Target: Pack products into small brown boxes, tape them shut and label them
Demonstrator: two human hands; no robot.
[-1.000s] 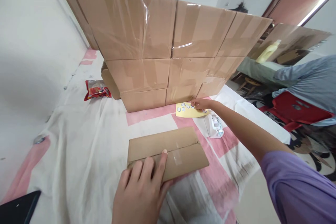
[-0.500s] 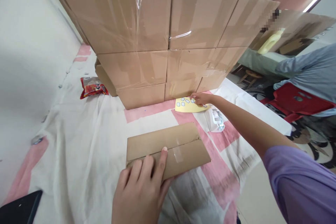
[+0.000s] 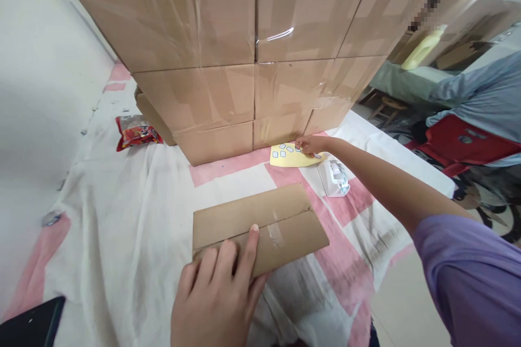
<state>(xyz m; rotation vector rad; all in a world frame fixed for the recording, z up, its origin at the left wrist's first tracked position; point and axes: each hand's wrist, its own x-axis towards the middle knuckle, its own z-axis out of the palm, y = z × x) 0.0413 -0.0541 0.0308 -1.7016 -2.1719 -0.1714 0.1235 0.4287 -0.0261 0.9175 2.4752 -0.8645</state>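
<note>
Near the front, a small flat cardboard box (image 3: 285, 227) lies with its seam and a strip of clear tape facing up. My left hand (image 3: 220, 287) grips its near edge, fingers on the top face and thumb along the near side. Farther off, my right hand (image 3: 311, 145) reaches to a yellow sheet (image 3: 285, 160) bearing several small white stickers with dark outlines. Its fingers are bent together at the sheet; whether a sticker is between them cannot be made out. A white tape dispenser (image 3: 336, 178) stands just right of the sheet.
A wall of taped cardboard cartons (image 3: 215, 97) rises behind the sheet. A red snack packet (image 3: 137, 133) lies at left on the pink-and-white cloth (image 3: 122, 238). A dark device (image 3: 32, 322) sits at lower left. A person in a blue top (image 3: 484, 87) sits by a red chair (image 3: 468, 141).
The view has tilted slightly down. My left hand keeps its hold on the box, and my right hand stays at the yellow sheet with its fingers drawn in a little more.
</note>
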